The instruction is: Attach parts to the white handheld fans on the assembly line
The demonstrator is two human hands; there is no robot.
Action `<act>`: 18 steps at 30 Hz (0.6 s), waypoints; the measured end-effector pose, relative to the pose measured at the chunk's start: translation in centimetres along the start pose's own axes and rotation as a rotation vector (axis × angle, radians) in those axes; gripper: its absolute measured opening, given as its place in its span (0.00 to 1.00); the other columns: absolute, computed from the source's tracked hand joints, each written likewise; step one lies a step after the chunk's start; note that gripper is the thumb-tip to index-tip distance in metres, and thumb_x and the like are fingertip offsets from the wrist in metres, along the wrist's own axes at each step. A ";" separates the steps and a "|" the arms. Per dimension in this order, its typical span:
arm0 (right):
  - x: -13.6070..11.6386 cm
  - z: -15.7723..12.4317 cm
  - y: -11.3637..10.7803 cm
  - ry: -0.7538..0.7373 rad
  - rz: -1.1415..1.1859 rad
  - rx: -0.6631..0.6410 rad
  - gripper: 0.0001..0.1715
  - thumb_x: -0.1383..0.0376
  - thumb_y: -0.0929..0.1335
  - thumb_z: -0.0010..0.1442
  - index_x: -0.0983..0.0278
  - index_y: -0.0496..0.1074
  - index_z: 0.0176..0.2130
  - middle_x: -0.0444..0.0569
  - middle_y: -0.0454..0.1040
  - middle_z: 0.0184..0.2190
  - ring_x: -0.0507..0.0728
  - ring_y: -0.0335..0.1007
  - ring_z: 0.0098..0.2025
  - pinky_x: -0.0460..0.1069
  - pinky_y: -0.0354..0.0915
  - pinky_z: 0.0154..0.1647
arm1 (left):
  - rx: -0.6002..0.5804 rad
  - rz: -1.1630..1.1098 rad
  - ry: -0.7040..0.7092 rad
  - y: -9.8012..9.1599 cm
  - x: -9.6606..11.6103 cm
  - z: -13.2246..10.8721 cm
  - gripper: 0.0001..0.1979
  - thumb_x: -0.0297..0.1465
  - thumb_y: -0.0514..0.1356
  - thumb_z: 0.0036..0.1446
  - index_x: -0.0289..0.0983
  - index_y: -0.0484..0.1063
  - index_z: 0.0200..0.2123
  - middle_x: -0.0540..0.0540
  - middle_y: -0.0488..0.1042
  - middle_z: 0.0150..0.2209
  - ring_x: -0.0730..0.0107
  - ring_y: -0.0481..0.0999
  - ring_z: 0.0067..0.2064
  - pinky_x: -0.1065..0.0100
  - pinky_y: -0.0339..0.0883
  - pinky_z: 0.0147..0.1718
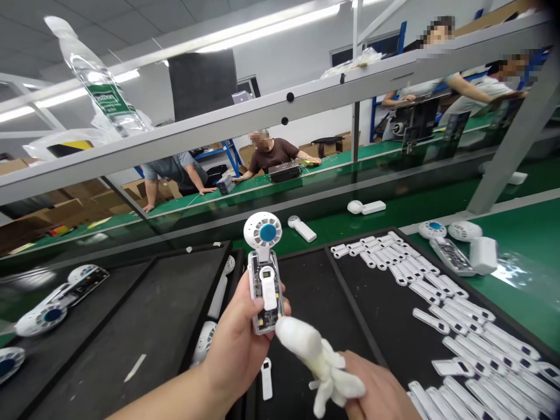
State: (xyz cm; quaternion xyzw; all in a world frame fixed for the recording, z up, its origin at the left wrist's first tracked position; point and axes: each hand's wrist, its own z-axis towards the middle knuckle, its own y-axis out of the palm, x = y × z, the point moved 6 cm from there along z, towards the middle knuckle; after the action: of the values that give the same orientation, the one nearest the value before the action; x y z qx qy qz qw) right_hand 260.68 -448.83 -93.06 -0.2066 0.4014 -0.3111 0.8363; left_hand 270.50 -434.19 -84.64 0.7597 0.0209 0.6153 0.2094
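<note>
My left hand [238, 329] is closed around a small handheld fan [263, 230] held upright. Its round white head has a blue centre, and circuit parts show through its clear body. On the body's front lies a white strip [269, 291] with a small dark window, my left thumb at its lower edge. My right hand [376, 388] is closed on a white glove-like piece [306, 344] with a thick rounded end and several finger-like stubs. That rounded end meets the fan's lower corner; whether it presses there I cannot tell. My right fingertips are mostly hidden.
Rows of white strips [464, 326] fill the right black tray [371, 326]. More fans [55, 315] lie on the left tray [170, 303]. Others [301, 228] rest on the green belt behind. A metal rail [245, 114] crosses ahead; people [273, 154] work beyond.
</note>
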 end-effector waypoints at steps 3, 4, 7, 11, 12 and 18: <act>1.7 0.2 -1.5 -0.033 -0.069 0.065 0.14 0.73 0.56 0.65 0.60 0.64 0.44 0.47 0.75 0.29 0.57 0.75 0.27 0.48 0.70 0.27 | 0.033 0.130 -0.023 -0.9 0.0 0.2 0.16 0.40 0.65 0.55 0.36 0.70 0.39 0.47 0.73 0.33 0.73 0.71 0.31 0.72 0.67 0.31; 2.6 0.3 -2.1 -0.028 -0.109 0.089 0.13 0.72 0.56 0.66 0.60 0.64 0.45 0.48 0.76 0.30 0.57 0.76 0.27 0.48 0.70 0.27 | 0.004 0.175 -0.036 -1.0 0.0 0.2 0.17 0.41 0.66 0.54 0.35 0.70 0.40 0.46 0.74 0.33 0.73 0.72 0.31 0.71 0.67 0.32; 4.9 0.6 -3.7 0.020 -0.224 0.131 0.12 0.71 0.57 0.67 0.60 0.65 0.47 0.48 0.78 0.32 0.57 0.78 0.29 0.48 0.72 0.27 | -0.092 0.239 -0.030 -1.1 0.1 -0.2 0.26 0.39 0.72 0.46 0.37 0.68 0.46 0.44 0.75 0.38 0.69 0.75 0.34 0.69 0.70 0.33; 4.8 0.2 -4.5 0.018 -0.194 0.146 0.12 0.72 0.58 0.65 0.60 0.64 0.45 0.46 0.76 0.29 0.57 0.76 0.26 0.47 0.71 0.25 | -0.107 0.286 0.016 -1.1 -0.2 -0.6 0.28 0.35 0.73 0.46 0.41 0.65 0.47 0.47 0.73 0.39 0.67 0.75 0.36 0.67 0.73 0.32; 4.1 0.2 -4.4 -0.007 -0.170 0.140 0.13 0.73 0.58 0.63 0.60 0.64 0.45 0.46 0.76 0.29 0.56 0.76 0.26 0.47 0.71 0.26 | -0.095 0.295 0.006 -1.1 -0.5 -0.6 0.26 0.35 0.72 0.47 0.41 0.64 0.47 0.48 0.72 0.38 0.69 0.74 0.34 0.67 0.73 0.30; -0.8 2.7 -3.2 -0.133 -0.035 0.112 0.15 0.74 0.57 0.63 0.63 0.63 0.47 0.49 0.74 0.30 0.56 0.73 0.26 0.49 0.71 0.26 | -0.038 0.336 -0.087 0.3 -1.5 -0.7 0.21 0.38 0.68 0.52 0.38 0.64 0.44 0.51 0.70 0.31 0.72 0.70 0.29 0.70 0.71 0.25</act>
State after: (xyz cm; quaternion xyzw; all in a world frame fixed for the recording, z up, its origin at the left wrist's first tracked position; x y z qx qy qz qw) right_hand 261.32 -450.30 -89.16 -0.1866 0.3233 -0.3332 0.8658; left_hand 269.42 -434.73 -85.78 0.7742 -0.1272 0.6086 0.1187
